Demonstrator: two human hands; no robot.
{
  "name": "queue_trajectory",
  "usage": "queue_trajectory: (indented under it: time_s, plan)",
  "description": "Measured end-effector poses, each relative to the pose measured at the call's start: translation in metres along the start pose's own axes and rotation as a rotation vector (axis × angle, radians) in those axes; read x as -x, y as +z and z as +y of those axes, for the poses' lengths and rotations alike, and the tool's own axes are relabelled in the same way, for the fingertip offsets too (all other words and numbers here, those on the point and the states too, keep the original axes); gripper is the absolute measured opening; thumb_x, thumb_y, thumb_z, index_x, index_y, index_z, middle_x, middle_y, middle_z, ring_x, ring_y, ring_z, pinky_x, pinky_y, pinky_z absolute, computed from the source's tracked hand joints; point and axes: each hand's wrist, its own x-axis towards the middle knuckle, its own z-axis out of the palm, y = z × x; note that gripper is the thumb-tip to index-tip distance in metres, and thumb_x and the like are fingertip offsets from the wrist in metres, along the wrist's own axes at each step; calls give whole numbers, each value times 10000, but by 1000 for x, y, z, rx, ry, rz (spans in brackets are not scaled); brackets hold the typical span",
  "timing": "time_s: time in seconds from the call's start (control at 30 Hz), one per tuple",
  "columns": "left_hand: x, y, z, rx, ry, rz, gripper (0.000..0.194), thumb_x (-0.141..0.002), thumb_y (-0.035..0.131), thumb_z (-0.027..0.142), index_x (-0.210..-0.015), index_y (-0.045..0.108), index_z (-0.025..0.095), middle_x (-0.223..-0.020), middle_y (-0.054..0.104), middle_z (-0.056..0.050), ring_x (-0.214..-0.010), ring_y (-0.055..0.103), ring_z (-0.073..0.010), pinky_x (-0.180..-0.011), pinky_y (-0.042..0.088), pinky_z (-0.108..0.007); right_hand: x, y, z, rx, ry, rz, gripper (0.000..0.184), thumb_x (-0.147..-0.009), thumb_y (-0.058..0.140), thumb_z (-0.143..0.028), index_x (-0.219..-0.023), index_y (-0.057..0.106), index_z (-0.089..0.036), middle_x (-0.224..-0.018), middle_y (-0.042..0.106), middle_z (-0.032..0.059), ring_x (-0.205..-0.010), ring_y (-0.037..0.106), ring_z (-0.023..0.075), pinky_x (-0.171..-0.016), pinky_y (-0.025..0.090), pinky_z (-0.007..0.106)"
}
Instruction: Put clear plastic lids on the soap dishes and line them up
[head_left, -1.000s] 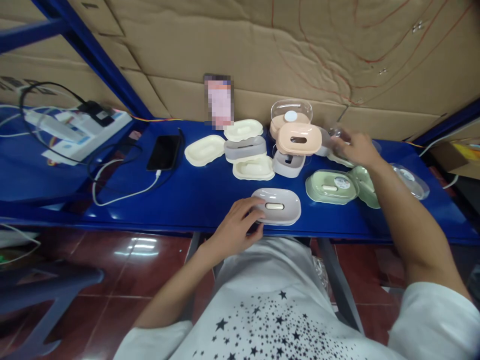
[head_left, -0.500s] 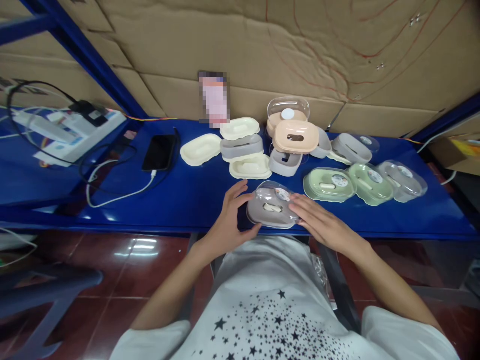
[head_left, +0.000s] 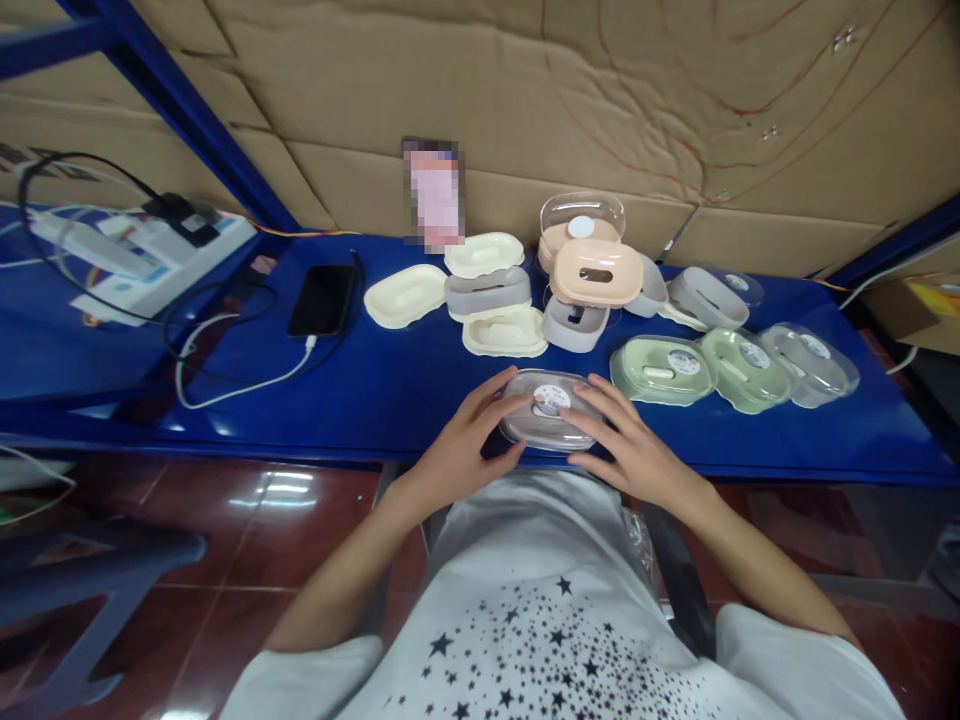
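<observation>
A grey soap box with a clear lid [head_left: 546, 408] sits at the near edge of the blue table [head_left: 390, 390]. My left hand [head_left: 465, 445] holds its left side, fingers curled over the lid. On the other side, my right hand [head_left: 626, 450] presses with its fingers laid over the lid. A round white sticker shows on top of the lid between my hands.
Two green soap boxes [head_left: 661, 368] and a clear-lidded one [head_left: 814, 362] lie to the right. Cream, grey and peach box parts [head_left: 596, 272] are piled at the back. A black phone [head_left: 324, 300] on a cable and a power strip [head_left: 142, 245] lie left.
My right hand came back from the far right with a clear lid, which now sits flat on the grey box. Both hands have closed in on the box.
</observation>
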Motion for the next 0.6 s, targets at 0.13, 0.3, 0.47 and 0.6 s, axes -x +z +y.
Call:
queue_trajectory:
  time_s: [0.13,0.3,0.47,0.6]
  plan:
    - [-1,1,-1,4,-14,-19,608,-1045,667,249,-1602,444,349,-1753,371,-123,-1609,447,-311,-1297,461,-547,0,7,-4,64,16,53,819,-1052,699,-316,-1743,274,-426,-1756,387,75,-1675,299,348,-1313,417,643]
    - [0,4,-2,-13,-52,-59,682,-1050,694,345,-1655,381,376,-1800,290,-117,-1641,391,-330,-1312,431,-565,0,9,-7,64,63,62,827,-1057,691,-340,-1748,246,-437,-1790,337,62,-1683,283,339,-1302,438,632]
    - [-1,7,-5,-32,-72,-68,607,-1063,681,426,-1617,436,380,-1806,290,-112,-1646,387,-326,-1300,443,-553,1,12,-14,191,87,64,897,-1052,694,-373,-1764,153,-445,-1776,376,86,-1667,322,342,-1287,465,629]
    - [-2,7,-4,-30,-97,-98,603,-1076,656,432,-1626,414,376,-1818,263,-116,-1661,354,-334,-1304,429,-565,3,16,-15,252,74,115,959,-1020,736,-386,-1777,146,-392,-1758,406,119,-1628,398,364,-1271,499,598]
